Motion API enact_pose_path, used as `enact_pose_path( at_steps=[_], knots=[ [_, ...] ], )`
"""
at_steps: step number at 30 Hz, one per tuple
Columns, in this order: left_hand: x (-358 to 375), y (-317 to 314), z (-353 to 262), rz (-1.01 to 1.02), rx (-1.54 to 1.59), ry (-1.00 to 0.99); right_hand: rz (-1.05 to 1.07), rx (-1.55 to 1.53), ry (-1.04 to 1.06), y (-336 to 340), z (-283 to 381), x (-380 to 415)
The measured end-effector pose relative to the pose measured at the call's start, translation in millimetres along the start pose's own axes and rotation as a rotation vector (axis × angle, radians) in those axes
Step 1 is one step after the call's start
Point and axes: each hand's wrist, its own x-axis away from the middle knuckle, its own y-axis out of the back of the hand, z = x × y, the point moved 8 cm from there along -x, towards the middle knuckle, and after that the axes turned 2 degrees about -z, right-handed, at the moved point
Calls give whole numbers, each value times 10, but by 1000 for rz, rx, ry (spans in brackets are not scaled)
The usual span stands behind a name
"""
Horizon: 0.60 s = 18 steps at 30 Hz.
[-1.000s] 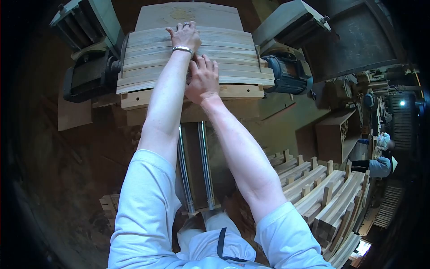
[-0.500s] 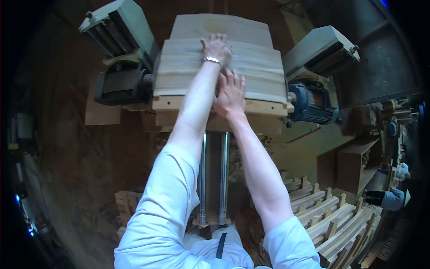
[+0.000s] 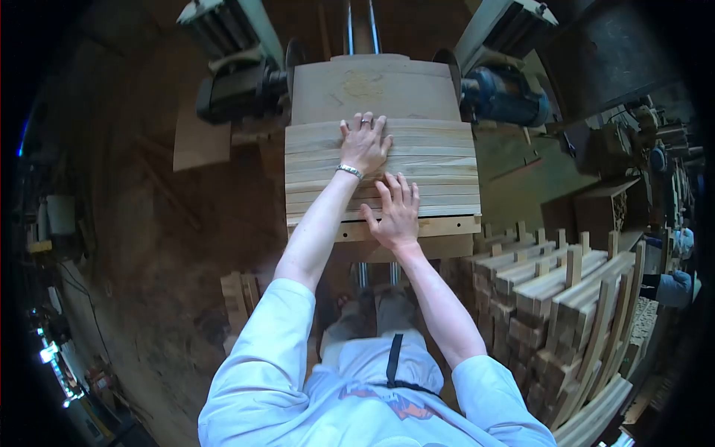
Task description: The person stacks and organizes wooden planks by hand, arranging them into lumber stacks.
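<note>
Side by side on a sliding table (image 3: 372, 91) lies a row of light wooden strips (image 3: 436, 153). My left hand (image 3: 363, 146), with a ring and a metal bracelet, rests on the strips with its fingers spread. Lower and to the right, my right hand (image 3: 396, 214) lies with fingers apart over the nearest strips and the wooden front bar (image 3: 447, 226). A thin dark gap shows between the strips and that bar. Neither hand has its fingers wrapped round anything.
A dark motor (image 3: 237, 91) stands left of the table and a blue motor (image 3: 506, 95) right, each beside a round blade. Metal rails (image 3: 374, 30) run beyond. Stacked wooden pieces (image 3: 551, 290) fill the lower right. Another person (image 3: 674, 287) is at the far right.
The table and strips now sit nearer my body and lower in view, with both hands still on them. The blades beside the table have come into view, and the gap at the front bar shows.
</note>
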Motion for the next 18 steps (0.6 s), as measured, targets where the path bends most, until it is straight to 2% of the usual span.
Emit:
enact_pose_path(
  at_steps=[3, 5, 6, 7, 8, 9, 10, 11, 13, 15, 17, 18],
  knots=[
    [635, 105, -197, -15, 23, 32, -18, -10, 10, 182, 112, 563],
    [926, 228, -385, -8, 60, -95, 97, -169, 80, 218, -26, 746],
    [1093, 313, -490, 63, 66, -180, -31, 24, -51, 408, -369, 726],
    [1244, 391, -513, 69, 68, -176, -164, 217, -173, 647, -745, 680],
    [1389, 438, -605, 109, 94, -275, -181, 357, -405, 1028, -1054, 606],
    [1501, 486, -700, 146, 117, -375, -67, 353, -576, 1020, -1533, 626],
    [1596, 521, -758, 177, 111, -355, 203, 209, -730, 949, -1765, 632],
    [1680, 548, -803, 176, 114, -338, 213, 214, -717, 945, -1743, 613],
    [1779, 558, -821, 195, 80, -331, 231, 136, -897, 926, -1613, 631],
    [1793, 562, -762, 180, 132, -314, 219, 61, -852, 977, -1657, 571],
    [1756, 624, -691, 179, 165, -274, 182, -168, -740, 1025, -1680, 513],
    [1731, 679, -721, 277, 173, -291, 46, -21, -547, 1179, -1435, 527]
  ],
)
